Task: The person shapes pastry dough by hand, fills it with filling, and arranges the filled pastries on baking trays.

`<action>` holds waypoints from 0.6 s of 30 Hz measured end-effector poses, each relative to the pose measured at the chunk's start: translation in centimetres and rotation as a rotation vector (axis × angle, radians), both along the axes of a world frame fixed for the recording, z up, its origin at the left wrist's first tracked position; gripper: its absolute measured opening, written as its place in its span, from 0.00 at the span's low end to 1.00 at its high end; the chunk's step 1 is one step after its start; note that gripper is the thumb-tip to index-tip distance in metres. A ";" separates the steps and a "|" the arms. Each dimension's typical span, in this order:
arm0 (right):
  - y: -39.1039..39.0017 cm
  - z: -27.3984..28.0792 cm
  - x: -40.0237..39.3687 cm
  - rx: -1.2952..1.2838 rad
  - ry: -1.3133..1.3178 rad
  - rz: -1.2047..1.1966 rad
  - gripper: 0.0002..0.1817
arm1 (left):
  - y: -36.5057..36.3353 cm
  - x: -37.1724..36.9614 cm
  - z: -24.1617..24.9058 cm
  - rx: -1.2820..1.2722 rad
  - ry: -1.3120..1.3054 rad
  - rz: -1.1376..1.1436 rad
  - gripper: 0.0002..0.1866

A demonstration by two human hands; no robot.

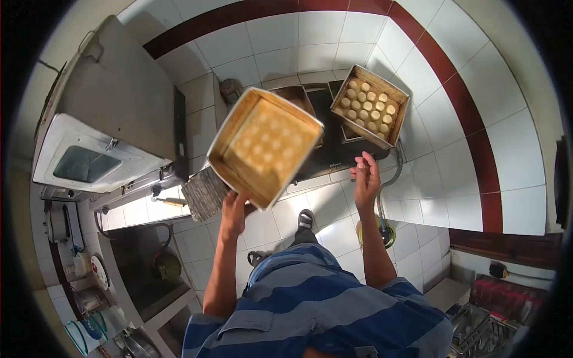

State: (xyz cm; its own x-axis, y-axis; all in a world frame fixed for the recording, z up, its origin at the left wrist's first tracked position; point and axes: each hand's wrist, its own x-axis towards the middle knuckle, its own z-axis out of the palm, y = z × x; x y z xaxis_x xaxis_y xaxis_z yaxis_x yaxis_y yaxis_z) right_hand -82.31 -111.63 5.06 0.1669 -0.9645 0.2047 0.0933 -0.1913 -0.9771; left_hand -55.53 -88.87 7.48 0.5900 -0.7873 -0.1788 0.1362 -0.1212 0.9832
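Note:
My left hand [234, 216] grips the near edge of a square metal baking pan [219, 128], which is tilted and held up in front of me. Rows of pale round spots, blurred, show on its browned bottom. Off to the right, my right hand [366, 174] is raised with nothing in it, its fingers loosely bent and apart. Beyond that hand, a second baking pan [389, 141] with several rows of small round pale dough pieces [368, 107] rests over the black gas stove [322, 165]. The raised pan hides part of the stove.
At the left stands a metal oven [107, 131] with a glass window in its door. A dark ridged pad [204, 194] and a wooden-handled tool [173, 201] lie by the counter edge. A grey hose [396, 173] runs down from the stove. A dish rack [486, 331] is at lower right.

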 end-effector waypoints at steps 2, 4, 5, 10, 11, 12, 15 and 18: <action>2.6 2.5 1.3 0.044 0.033 0.061 0.24 | 5.2 -0.4 0.7 0.135 0.033 -0.065 0.16; 5.2 3.1 2.8 0.152 -0.085 0.334 0.32 | 10.0 -1.6 2.3 0.046 0.283 0.005 0.17; 6.8 3.7 3.7 0.184 -0.053 0.429 0.39 | 12.2 -2.0 3.4 0.097 0.304 0.008 0.17; 17.3 4.2 9.4 0.177 0.031 0.679 0.39 | 24.9 -1.5 2.7 0.072 0.463 0.161 0.18; 19.6 3.7 11.1 0.202 0.045 0.674 0.39 | 27.4 -1.3 2.7 0.050 0.469 0.198 0.17; 22.0 2.7 13.1 0.234 0.059 0.687 0.39 | 30.1 -1.2 2.7 0.031 0.475 0.254 0.17; 28.5 0.5 19.3 0.515 -0.152 0.779 0.38 | 37.4 -0.4 1.2 0.000 0.400 0.465 0.17; 34.8 1.5 25.0 0.733 -0.176 0.908 0.40 | 41.3 0.4 2.9 -0.068 0.384 0.720 0.14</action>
